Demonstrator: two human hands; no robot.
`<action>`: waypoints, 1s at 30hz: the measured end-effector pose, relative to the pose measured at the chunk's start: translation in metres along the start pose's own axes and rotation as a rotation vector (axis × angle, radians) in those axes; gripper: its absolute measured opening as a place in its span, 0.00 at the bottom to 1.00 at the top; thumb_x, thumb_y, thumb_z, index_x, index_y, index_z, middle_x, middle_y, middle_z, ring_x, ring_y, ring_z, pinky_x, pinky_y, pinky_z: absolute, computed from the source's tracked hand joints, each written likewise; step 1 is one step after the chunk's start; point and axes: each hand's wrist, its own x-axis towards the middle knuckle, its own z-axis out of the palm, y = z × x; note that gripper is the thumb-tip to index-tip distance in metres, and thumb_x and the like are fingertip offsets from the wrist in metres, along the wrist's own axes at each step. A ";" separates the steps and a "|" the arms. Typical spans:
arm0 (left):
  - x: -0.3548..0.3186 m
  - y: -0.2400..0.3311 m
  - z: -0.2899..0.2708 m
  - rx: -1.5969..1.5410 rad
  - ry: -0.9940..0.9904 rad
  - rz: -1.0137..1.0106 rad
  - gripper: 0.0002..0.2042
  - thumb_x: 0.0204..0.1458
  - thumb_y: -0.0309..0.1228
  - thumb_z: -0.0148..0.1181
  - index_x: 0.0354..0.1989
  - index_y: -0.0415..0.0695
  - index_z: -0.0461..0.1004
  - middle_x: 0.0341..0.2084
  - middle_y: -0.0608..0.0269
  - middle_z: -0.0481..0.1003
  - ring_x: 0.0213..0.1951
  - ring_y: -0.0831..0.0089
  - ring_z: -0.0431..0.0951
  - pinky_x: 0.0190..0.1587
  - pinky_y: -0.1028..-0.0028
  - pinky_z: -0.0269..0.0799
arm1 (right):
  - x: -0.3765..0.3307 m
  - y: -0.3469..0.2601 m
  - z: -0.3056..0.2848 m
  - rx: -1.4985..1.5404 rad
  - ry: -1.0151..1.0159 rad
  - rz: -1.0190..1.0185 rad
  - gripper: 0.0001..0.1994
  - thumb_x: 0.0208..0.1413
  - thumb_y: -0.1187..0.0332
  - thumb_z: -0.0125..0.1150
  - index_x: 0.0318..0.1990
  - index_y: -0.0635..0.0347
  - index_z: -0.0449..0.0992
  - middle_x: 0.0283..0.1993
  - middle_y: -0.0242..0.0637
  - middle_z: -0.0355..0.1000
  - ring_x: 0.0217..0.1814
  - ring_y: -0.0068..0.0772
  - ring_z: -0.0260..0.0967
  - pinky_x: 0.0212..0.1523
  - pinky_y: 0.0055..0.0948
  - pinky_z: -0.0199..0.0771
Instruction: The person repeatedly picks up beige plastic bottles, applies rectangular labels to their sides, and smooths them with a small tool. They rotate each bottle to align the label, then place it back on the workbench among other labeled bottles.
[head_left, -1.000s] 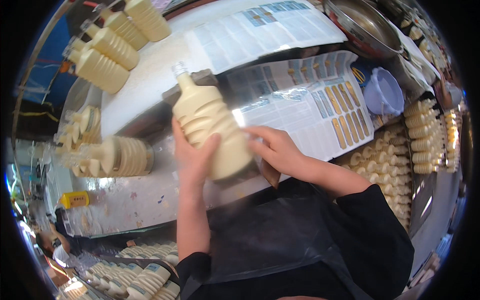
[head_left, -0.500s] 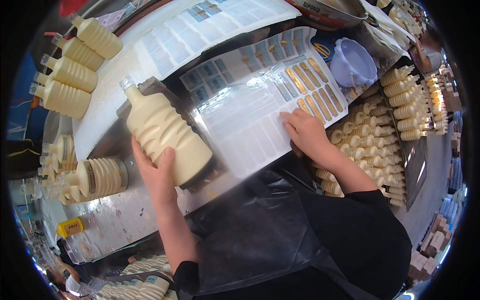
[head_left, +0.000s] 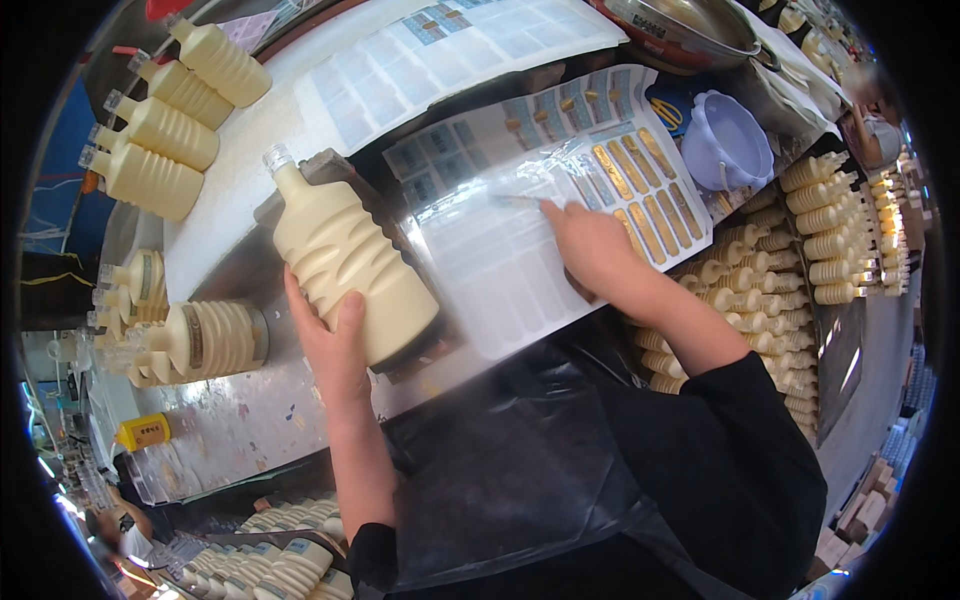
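A cream-coloured ridged bottle with a clear neck lies tilted on a dark support. My left hand is closed around its near side, thumb toward the base. To the right, my right hand is over a label sheet. Its fingertips pinch a thin narrow label, which sticks out toward the bottle. Gold strips and small blue-grey labels remain on the sheet, whose near left part is bare backing. Glare blurs part of the sheet.
More cream bottles stand at the far left, others nearer. A second label sheet lies behind. Right are a lavender bucket, yellow-handled scissors, a metal pan and rows of bottles. A yellow container sits at left.
My right hand has moved left across the sheet, and a narrow label now shows in its fingertips. My left hand keeps its hold on the bottle. The whole view has shifted slightly.
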 end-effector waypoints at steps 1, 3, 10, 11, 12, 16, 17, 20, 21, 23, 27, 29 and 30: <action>0.000 -0.001 0.000 -0.003 0.005 0.001 0.48 0.53 0.37 0.70 0.78 0.37 0.45 0.68 0.46 0.62 0.67 0.58 0.65 0.69 0.62 0.59 | -0.017 -0.004 -0.001 -0.003 -0.028 -0.012 0.30 0.52 0.76 0.58 0.66 0.67 0.67 0.40 0.51 0.74 0.38 0.55 0.77 0.39 0.47 0.78; -0.002 0.000 0.000 -0.013 0.009 -0.001 0.48 0.54 0.37 0.70 0.78 0.37 0.45 0.68 0.47 0.62 0.67 0.58 0.65 0.70 0.62 0.59 | -0.052 -0.009 0.002 0.008 -0.058 -0.012 0.32 0.52 0.76 0.59 0.67 0.69 0.65 0.39 0.50 0.74 0.36 0.55 0.77 0.36 0.47 0.77; 0.000 0.004 0.003 -0.044 -0.013 -0.016 0.47 0.54 0.32 0.70 0.77 0.34 0.46 0.68 0.46 0.62 0.66 0.60 0.66 0.69 0.63 0.60 | -0.126 -0.007 0.018 0.095 0.097 0.075 0.25 0.57 0.74 0.57 0.63 0.69 0.69 0.34 0.49 0.73 0.30 0.51 0.76 0.31 0.47 0.77; 0.001 0.005 0.002 -0.033 -0.011 -0.015 0.46 0.54 0.32 0.69 0.77 0.34 0.46 0.68 0.46 0.62 0.66 0.60 0.66 0.69 0.64 0.60 | -0.126 -0.002 0.021 0.179 0.224 0.054 0.23 0.59 0.73 0.58 0.61 0.69 0.71 0.32 0.49 0.72 0.30 0.51 0.76 0.31 0.47 0.77; 0.001 0.005 0.001 -0.022 -0.007 -0.014 0.46 0.54 0.31 0.69 0.77 0.33 0.46 0.68 0.46 0.62 0.66 0.60 0.66 0.69 0.64 0.60 | -0.127 0.000 0.023 0.263 0.350 0.029 0.21 0.60 0.72 0.59 0.59 0.69 0.73 0.31 0.49 0.72 0.29 0.50 0.76 0.30 0.46 0.77; 0.003 0.003 -0.002 -0.024 -0.018 -0.018 0.45 0.54 0.31 0.69 0.77 0.34 0.47 0.67 0.44 0.63 0.65 0.59 0.68 0.68 0.65 0.63 | -0.130 0.017 0.048 1.288 0.037 0.685 0.17 0.65 0.55 0.64 0.36 0.63 0.76 0.25 0.37 0.73 0.22 0.29 0.72 0.21 0.30 0.69; 0.003 0.004 -0.002 -0.012 -0.015 -0.013 0.45 0.54 0.31 0.69 0.77 0.34 0.47 0.67 0.44 0.64 0.65 0.59 0.68 0.67 0.65 0.63 | -0.120 0.014 0.052 1.413 0.049 0.751 0.22 0.65 0.51 0.64 0.29 0.61 0.72 0.21 0.30 0.68 0.16 0.20 0.64 0.15 0.24 0.60; 0.002 0.001 -0.004 0.079 0.001 -0.006 0.44 0.56 0.35 0.67 0.76 0.36 0.49 0.66 0.43 0.65 0.64 0.59 0.69 0.66 0.65 0.64 | -0.106 0.007 0.063 1.459 0.147 0.870 0.22 0.64 0.52 0.65 0.28 0.61 0.72 0.14 0.28 0.61 0.07 0.22 0.53 0.08 0.25 0.49; 0.001 -0.001 -0.004 0.009 0.000 -0.025 0.42 0.58 0.36 0.65 0.77 0.36 0.48 0.66 0.44 0.65 0.64 0.59 0.69 0.66 0.65 0.64 | -0.109 0.014 0.071 1.526 0.133 0.851 0.21 0.64 0.53 0.65 0.28 0.61 0.73 0.15 0.28 0.62 0.08 0.22 0.54 0.08 0.25 0.48; 0.003 -0.007 -0.007 -0.101 -0.021 -0.065 0.41 0.61 0.37 0.62 0.77 0.36 0.47 0.66 0.44 0.65 0.64 0.61 0.69 0.66 0.66 0.65 | -0.120 0.016 0.063 1.492 0.143 0.843 0.18 0.64 0.58 0.66 0.29 0.63 0.76 0.16 0.30 0.66 0.10 0.21 0.57 0.10 0.24 0.50; 0.000 -0.003 -0.007 -0.263 -0.070 -0.118 0.38 0.65 0.37 0.57 0.77 0.36 0.45 0.67 0.45 0.63 0.64 0.63 0.69 0.66 0.66 0.65 | -0.121 0.020 0.034 0.923 0.268 0.560 0.12 0.60 0.66 0.64 0.31 0.68 0.83 0.25 0.40 0.79 0.24 0.27 0.76 0.29 0.24 0.72; -0.002 -0.001 -0.004 -0.306 -0.057 -0.113 0.38 0.65 0.36 0.57 0.78 0.36 0.44 0.67 0.45 0.64 0.63 0.63 0.70 0.65 0.66 0.66 | -0.102 0.002 0.003 0.679 0.227 0.424 0.11 0.57 0.66 0.65 0.32 0.68 0.83 0.25 0.42 0.79 0.26 0.30 0.78 0.30 0.27 0.74; -0.002 -0.001 -0.003 -0.310 -0.055 -0.124 0.36 0.66 0.35 0.55 0.77 0.37 0.45 0.66 0.47 0.64 0.63 0.64 0.70 0.66 0.66 0.66 | -0.086 -0.016 -0.020 0.560 0.209 0.360 0.10 0.55 0.67 0.66 0.33 0.68 0.83 0.25 0.43 0.79 0.26 0.31 0.79 0.31 0.29 0.75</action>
